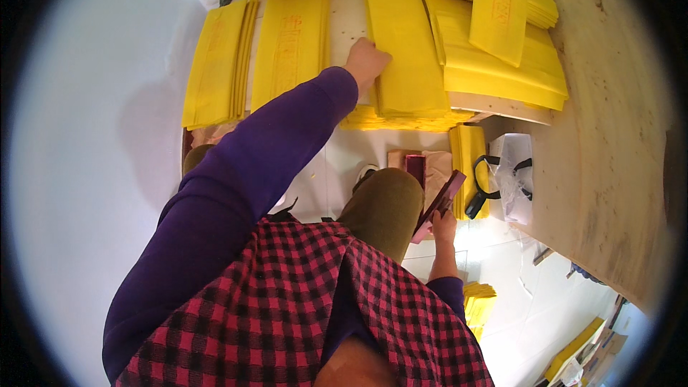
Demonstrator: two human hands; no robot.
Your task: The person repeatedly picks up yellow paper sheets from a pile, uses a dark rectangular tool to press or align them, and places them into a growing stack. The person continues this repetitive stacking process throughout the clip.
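Starting nearest, a red-and-black checked garment (pixel 301 308) is seen at the bottom of the view, with an olive-trousered knee (pixel 383 204) raised just beyond it. To the right of the knee, the right hand (pixel 443 228) is closed around the lower end of a flat dark-red rectangular block (pixel 438 204), which is held tilted and clear of the surface. Just right of it a narrow stack of yellow paper sheets (pixel 469 154) stands on edge, and a clear plastic bag with black handles (pixel 512 175) lies beside that on the pale wooden board (pixel 609 136). Farther off, the purple-sleeved left arm is stretched out, and the left hand (pixel 367 61) is pressed on the near-left edge of a long pile of yellow paper sheets (pixel 408 50); whether the fingers pinch a sheet or merely rest cannot be told. More yellow piles are ranged left (pixel 215 64), right (pixel 494 64) and beyond. For this reach to go well, a single top sheet is best separated at its corner, with the pile beneath kept square and undisturbed.
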